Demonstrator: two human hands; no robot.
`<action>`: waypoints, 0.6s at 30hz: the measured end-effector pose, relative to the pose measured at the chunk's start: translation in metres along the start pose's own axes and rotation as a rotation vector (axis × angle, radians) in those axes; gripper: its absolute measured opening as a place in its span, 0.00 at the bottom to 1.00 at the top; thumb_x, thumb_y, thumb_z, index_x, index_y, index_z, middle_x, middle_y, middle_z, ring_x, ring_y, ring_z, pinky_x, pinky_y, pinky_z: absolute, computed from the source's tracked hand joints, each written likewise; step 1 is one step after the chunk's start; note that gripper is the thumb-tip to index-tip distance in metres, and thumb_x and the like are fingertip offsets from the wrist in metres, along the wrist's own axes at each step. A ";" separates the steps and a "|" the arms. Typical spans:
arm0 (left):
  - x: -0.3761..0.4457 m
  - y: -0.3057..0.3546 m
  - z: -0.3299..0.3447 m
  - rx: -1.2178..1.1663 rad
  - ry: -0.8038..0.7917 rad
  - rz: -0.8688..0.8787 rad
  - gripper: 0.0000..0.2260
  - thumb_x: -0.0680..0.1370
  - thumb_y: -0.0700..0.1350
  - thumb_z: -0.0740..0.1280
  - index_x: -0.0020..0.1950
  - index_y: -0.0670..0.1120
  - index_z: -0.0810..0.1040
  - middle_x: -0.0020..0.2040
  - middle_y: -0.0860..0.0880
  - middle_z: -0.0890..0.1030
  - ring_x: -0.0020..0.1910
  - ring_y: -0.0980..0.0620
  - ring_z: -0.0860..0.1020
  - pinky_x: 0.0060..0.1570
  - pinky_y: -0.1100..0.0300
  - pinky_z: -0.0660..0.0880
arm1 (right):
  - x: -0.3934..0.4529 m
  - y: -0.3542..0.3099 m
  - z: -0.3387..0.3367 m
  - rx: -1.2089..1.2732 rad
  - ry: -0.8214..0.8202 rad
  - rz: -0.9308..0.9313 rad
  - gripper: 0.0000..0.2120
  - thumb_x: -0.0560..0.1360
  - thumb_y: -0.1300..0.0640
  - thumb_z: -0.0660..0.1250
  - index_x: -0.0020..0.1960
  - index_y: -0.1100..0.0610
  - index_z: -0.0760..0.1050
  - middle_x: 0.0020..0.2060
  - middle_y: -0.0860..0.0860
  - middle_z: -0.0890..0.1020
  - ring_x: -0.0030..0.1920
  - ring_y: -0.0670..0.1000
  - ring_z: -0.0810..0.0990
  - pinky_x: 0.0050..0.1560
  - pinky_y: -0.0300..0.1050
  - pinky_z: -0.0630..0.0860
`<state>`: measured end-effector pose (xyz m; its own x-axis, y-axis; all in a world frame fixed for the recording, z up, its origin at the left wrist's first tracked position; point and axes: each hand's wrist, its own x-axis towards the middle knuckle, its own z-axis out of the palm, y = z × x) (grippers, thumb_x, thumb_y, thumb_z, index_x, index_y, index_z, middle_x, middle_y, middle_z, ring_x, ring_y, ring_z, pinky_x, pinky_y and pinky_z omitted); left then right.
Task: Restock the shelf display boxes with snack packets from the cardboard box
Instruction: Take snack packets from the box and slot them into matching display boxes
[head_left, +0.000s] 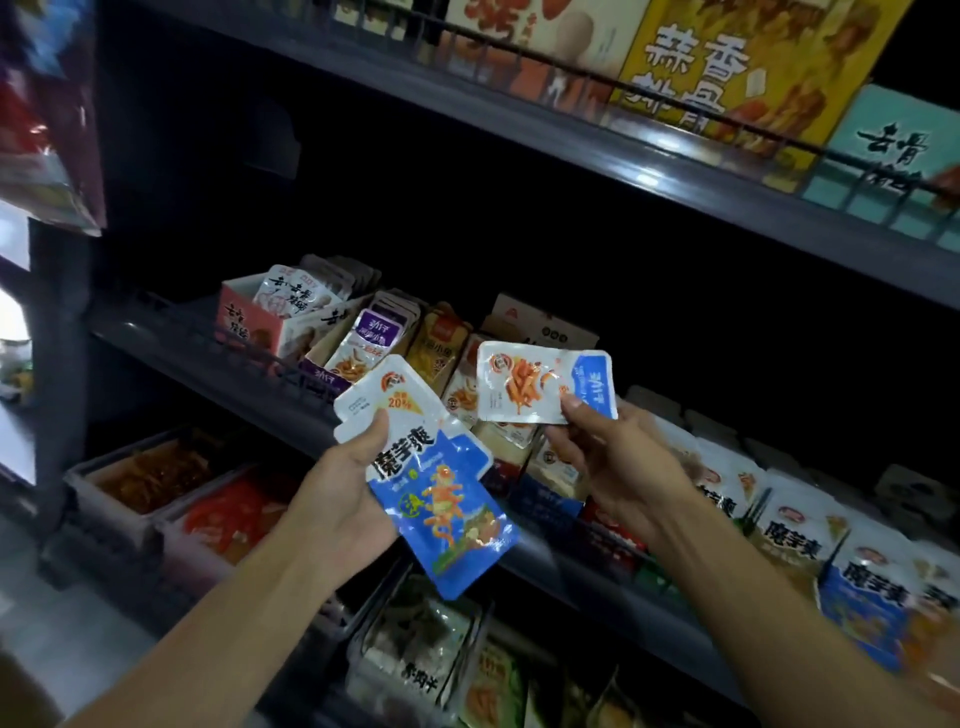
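Fingers of my left hand (343, 493) curl round a blue-and-white packet (441, 499); my right hand (618, 467) pinches a smaller packet (540, 384), both in front of the middle shelf's display boxes (332, 374)

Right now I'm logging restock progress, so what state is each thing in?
Left hand: grips a blue-and-white packet, upright.
Right hand: pinches a second packet, turned sideways.
Pink display box: open, packets standing inside.
Purple display box: open, stocked.
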<state>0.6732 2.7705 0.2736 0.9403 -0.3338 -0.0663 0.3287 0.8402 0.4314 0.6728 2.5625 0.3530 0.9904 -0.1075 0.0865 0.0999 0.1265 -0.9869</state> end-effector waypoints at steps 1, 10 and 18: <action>0.000 0.001 -0.001 0.011 -0.006 -0.014 0.16 0.82 0.49 0.60 0.68 0.46 0.75 0.60 0.41 0.83 0.56 0.40 0.82 0.45 0.43 0.82 | -0.003 0.006 0.003 0.011 -0.005 0.009 0.10 0.76 0.64 0.68 0.57 0.63 0.77 0.46 0.55 0.86 0.45 0.50 0.86 0.43 0.40 0.83; -0.005 0.005 -0.002 0.048 0.074 0.127 0.12 0.83 0.41 0.60 0.65 0.43 0.76 0.57 0.41 0.84 0.50 0.42 0.85 0.41 0.46 0.83 | -0.017 0.042 0.040 -0.045 0.083 -0.034 0.13 0.77 0.62 0.70 0.60 0.59 0.74 0.51 0.56 0.85 0.52 0.58 0.85 0.59 0.63 0.78; -0.015 0.007 0.000 0.219 0.193 0.257 0.10 0.82 0.38 0.61 0.61 0.45 0.78 0.52 0.42 0.85 0.49 0.41 0.84 0.45 0.47 0.81 | -0.020 0.051 0.062 -0.156 -0.123 -0.007 0.12 0.74 0.63 0.73 0.56 0.56 0.79 0.45 0.55 0.86 0.46 0.59 0.86 0.56 0.67 0.77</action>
<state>0.6615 2.7818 0.2773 0.9957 -0.0206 -0.0904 0.0736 0.7677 0.6365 0.6635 2.6324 0.3090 0.9949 0.0147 0.0999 0.1003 -0.0291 -0.9945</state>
